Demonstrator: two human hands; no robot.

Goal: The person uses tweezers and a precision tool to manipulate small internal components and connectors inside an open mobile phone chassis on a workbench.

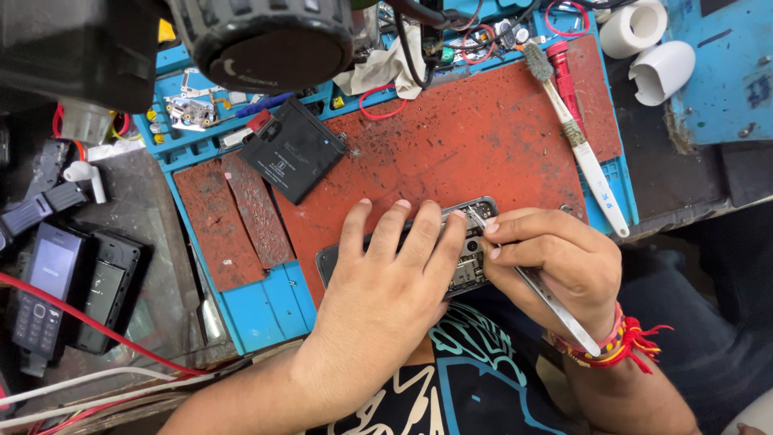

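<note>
1. The left hand [386, 278] lies palm down, fingers spread and pointing away from the body, its bare forearm coming in from the lower left.
2. The right hand [555, 262] is curled in a pinch, thumb against fingertips, its wrist bent and wrapped in red and yellow thread bands.

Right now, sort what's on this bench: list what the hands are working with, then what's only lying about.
In use:
left hand pressing down on the opened phone
right hand holding metal tweezers at the phone

Lying about:
black battery
toothbrush
red screwdriver
keypad phone
white cloth
</note>
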